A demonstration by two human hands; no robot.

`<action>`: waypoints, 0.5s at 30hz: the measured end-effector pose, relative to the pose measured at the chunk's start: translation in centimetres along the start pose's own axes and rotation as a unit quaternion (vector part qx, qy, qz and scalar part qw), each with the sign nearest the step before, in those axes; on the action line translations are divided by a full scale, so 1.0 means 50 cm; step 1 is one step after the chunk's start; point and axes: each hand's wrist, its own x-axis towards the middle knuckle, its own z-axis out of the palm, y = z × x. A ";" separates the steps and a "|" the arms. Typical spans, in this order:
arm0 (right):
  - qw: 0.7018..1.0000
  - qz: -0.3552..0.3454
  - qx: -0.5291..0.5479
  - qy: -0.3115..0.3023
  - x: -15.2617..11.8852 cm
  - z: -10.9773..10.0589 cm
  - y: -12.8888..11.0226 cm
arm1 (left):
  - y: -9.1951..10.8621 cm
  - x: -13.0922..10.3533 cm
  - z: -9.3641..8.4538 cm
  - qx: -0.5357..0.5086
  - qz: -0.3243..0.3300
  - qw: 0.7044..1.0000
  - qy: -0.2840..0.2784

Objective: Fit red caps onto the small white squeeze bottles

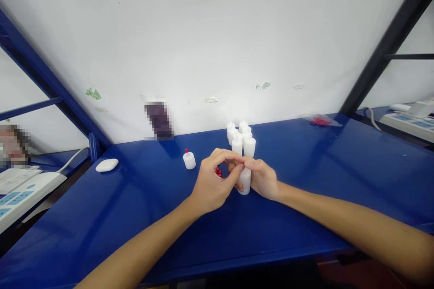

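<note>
My right hand (265,179) is closed around a small white bottle (245,183) that stands upright near the middle of the blue table. At the bottle's top, the thumb and forefinger of my left hand (215,183) are pinched together. What they hold, if anything, is too small and covered to make out. Partly hidden behind my left hand lie small red pieces (219,172). Several more white bottles (249,144) stand in a cluster just beyond my hands. Off to the left is a short white bottle (189,160) with a red tip (186,150).
A white rounded case (107,165) lies on the blue table (152,216) at the left. Toward the back right rests a clear plastic bag (320,120) with red pieces inside. A white power strip (30,194) sits beyond the left frame post; another (408,122) is at the right.
</note>
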 end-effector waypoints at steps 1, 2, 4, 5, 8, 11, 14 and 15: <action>1.000 0.003 -0.009 0.006 0.000 0.000 -0.001 | -0.003 -0.001 0.001 0.008 -0.004 1.000 0.002; 1.000 0.004 -0.020 0.010 0.001 -0.001 -0.002 | -0.005 -0.003 0.002 0.015 -0.009 1.000 0.003; 0.999 0.001 -0.044 0.017 0.001 -0.003 -0.004 | -0.009 -0.007 0.006 0.030 -0.012 0.999 -0.003; 0.998 -0.003 -0.056 0.018 0.001 -0.004 -0.006 | -0.011 -0.010 0.009 0.036 -0.010 0.999 -0.010; 0.996 -0.023 -0.088 0.018 -0.001 -0.003 -0.012 | -0.015 -0.021 0.022 0.028 0.000 0.999 -0.043; 0.990 -0.054 -0.128 0.018 -0.002 0.000 -0.015 | -0.014 -0.025 0.030 0.007 0.002 0.999 -0.050; 0.988 -0.050 -0.141 0.026 -0.001 0.000 -0.015 | -0.015 -0.003 0.000 0.014 0.027 0.999 0.026; 0.988 -0.039 -0.143 0.030 -0.001 -0.001 -0.015 | -0.019 0.009 -0.022 0.026 0.042 0.996 0.079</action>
